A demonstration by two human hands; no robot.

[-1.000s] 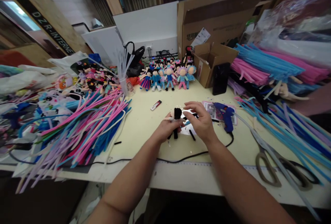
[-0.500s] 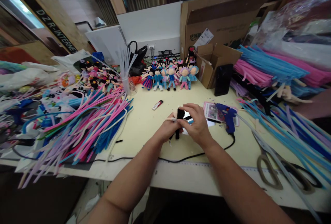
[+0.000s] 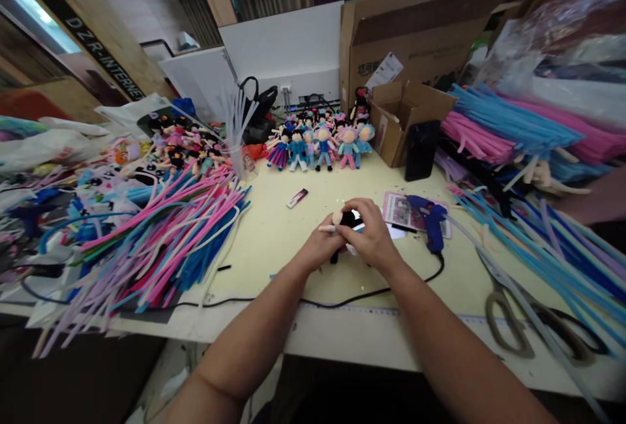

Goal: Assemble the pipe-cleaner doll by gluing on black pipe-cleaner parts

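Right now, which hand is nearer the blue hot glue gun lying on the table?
Right. The right hand sits just left of the blue hot glue gun, not touching it; the left hand is farther left, beyond the right.

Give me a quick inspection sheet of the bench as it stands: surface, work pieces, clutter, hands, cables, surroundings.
Surface: pale yellow table, bare patch only at centre.
Job's things: small black pipe-cleaner doll with a pale head, held over the table.
Clutter: loose pipe cleaners at left, more at right; scissors; lighter; finished dolls in a row at the back.
Grippers: left hand and right hand both closed on the doll.
Cables: black cord runs along the front edge to the blue glue gun.
Surroundings: cardboard boxes; bagged stock at right.
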